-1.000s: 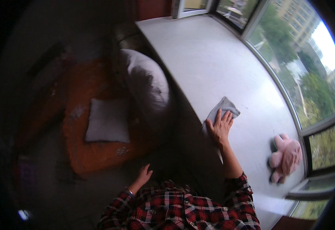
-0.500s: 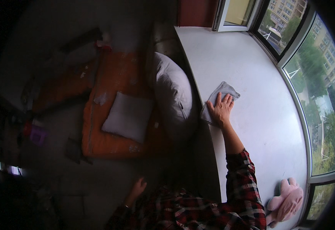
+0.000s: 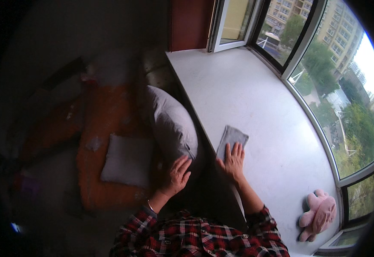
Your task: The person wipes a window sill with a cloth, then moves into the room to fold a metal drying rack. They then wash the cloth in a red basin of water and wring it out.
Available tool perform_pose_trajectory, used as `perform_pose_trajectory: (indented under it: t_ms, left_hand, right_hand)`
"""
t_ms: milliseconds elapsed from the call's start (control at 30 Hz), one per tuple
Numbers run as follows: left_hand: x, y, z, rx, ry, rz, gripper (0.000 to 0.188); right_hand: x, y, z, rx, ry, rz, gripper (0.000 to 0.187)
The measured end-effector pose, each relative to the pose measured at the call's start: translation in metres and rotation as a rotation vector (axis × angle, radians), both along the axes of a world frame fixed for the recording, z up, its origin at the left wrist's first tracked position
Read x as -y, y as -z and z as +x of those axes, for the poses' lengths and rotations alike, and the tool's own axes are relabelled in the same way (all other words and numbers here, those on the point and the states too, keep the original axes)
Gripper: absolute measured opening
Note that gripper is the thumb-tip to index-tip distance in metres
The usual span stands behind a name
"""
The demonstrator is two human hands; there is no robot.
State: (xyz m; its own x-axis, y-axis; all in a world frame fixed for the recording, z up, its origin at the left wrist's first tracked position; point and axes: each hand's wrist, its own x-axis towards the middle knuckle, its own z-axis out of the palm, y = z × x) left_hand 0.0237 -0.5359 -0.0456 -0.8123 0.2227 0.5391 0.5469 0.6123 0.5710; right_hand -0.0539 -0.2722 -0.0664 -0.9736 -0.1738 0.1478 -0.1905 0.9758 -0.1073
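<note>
On the white sill [image 3: 255, 98] by the window [image 3: 324, 81], in the head view, the right hand [image 3: 232, 160] is lying flat with fingers spread, pressing the near end of a grey cloth [image 3: 231, 139] and gripping nothing. The cloth is sitting close to the sill's inner edge, its long axis running from the hand away toward the far window, slightly tilted right. The left hand [image 3: 177, 174] is resting open on a grey pillow [image 3: 170, 124], bracing. The cloth could slip off that near edge or bunch under the palm, since only flat pressure is holding it. A pink toy [image 3: 317, 214] is lying well apart.
</note>
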Motion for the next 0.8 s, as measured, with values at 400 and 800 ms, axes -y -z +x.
perform_pose_trajectory:
  t_ms: [400, 800]
  left_hand:
    - [0.028, 0.038, -0.152, -0.029, -0.071, -0.022, 0.067]
    - [0.019, 0.04, -0.167, 0.066, -0.024, 0.018, 0.058]
  right_hand:
    - [0.039, -0.022, -0.022, 0.067, 0.143, -0.017, 0.083]
    - [0.139, -0.003, -0.246, -0.019, -0.033, -0.097, 0.082]
